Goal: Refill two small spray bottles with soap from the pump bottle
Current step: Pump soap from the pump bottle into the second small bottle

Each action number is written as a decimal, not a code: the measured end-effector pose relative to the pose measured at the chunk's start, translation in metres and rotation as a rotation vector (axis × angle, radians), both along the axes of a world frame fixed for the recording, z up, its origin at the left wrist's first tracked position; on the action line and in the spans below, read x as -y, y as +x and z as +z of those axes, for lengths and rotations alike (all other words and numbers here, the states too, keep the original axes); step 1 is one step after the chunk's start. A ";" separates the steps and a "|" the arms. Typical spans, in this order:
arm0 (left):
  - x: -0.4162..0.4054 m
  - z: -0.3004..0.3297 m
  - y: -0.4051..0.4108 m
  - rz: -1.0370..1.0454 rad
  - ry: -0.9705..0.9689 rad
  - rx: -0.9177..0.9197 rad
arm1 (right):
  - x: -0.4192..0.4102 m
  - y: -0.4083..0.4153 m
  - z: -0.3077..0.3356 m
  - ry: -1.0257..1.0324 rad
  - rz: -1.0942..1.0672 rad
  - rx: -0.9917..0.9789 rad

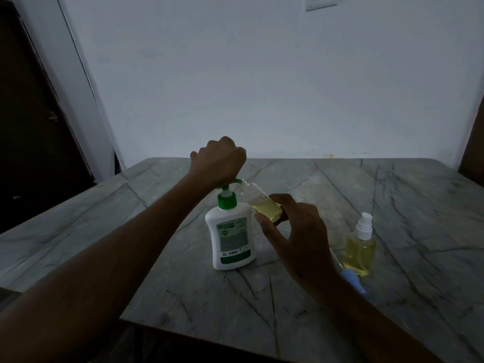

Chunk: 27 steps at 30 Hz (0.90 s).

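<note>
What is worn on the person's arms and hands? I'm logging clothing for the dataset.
Nothing that shows: the left hand and right hand are bare, without gloves, and I see no rings or watch in this dim light. Both forearms are bare, with no sleeve in view.

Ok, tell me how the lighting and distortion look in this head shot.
Head view: dim and underexposed, so the left hand on the pump bottle and the right hand gripping the small bottle show dark; wide-angle bending tilts the wall edges and table; label text is unreadable.
</note>
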<state>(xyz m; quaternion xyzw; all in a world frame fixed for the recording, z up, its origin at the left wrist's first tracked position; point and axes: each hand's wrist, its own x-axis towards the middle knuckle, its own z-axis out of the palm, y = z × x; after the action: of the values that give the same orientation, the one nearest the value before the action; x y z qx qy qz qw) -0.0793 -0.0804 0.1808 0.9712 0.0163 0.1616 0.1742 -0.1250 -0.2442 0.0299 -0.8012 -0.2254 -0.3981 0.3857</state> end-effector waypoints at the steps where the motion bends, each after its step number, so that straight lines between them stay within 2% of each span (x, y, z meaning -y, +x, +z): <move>1: 0.001 0.000 0.000 -0.001 -0.007 0.001 | 0.000 0.000 0.000 -0.001 0.002 -0.001; 21: 0.007 -0.003 0.000 0.013 -0.176 0.014 | 0.000 -0.001 0.001 0.015 0.023 -0.011; 27: 0.008 -0.002 -0.004 0.035 -0.161 0.022 | 0.000 -0.001 0.002 0.017 0.021 -0.016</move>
<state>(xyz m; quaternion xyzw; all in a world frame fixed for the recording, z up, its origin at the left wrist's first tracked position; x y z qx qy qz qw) -0.0832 -0.0880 0.1784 0.9518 0.0441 0.1735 0.2489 -0.1261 -0.2444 0.0323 -0.7985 -0.2276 -0.3897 0.3984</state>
